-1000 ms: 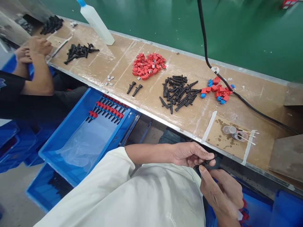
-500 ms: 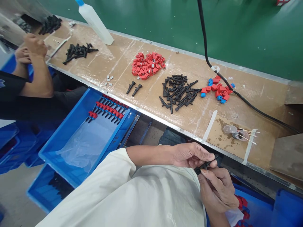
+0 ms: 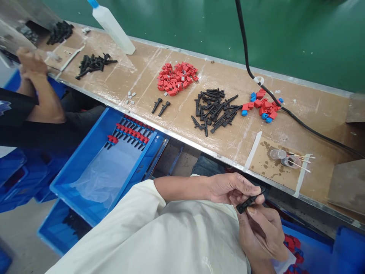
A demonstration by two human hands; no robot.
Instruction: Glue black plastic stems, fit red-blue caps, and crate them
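Both hands meet in front of my body on one black plastic toy gun piece [image 3: 245, 204]. My left hand [image 3: 232, 189] pinches its thin upper end between thumb and fingers. From below, my right hand [image 3: 262, 228] grips the wider lower end, its thumb lying along the piece. The piece is tilted, and fingers cover part of it. On the bench just ahead lies a pile of similar black pieces [image 3: 215, 110], with two more black pieces [image 3: 160, 106] set apart to the left.
A red parts pile [image 3: 176, 78], red-and-blue parts [image 3: 264, 105] and small cups with cotton swabs [image 3: 290, 160] are on the bench [image 3: 137, 95]. A black cable [image 3: 247, 57] hangs across it. A blue crate [image 3: 71, 161] holds rows of assemblies. A co-worker's hands [image 3: 32, 62] are at far left.
The black piece has turned slightly in my fingers, showing more of its lower end, and my right thumb has shifted along it. The co-worker's hands have moved left and lower.
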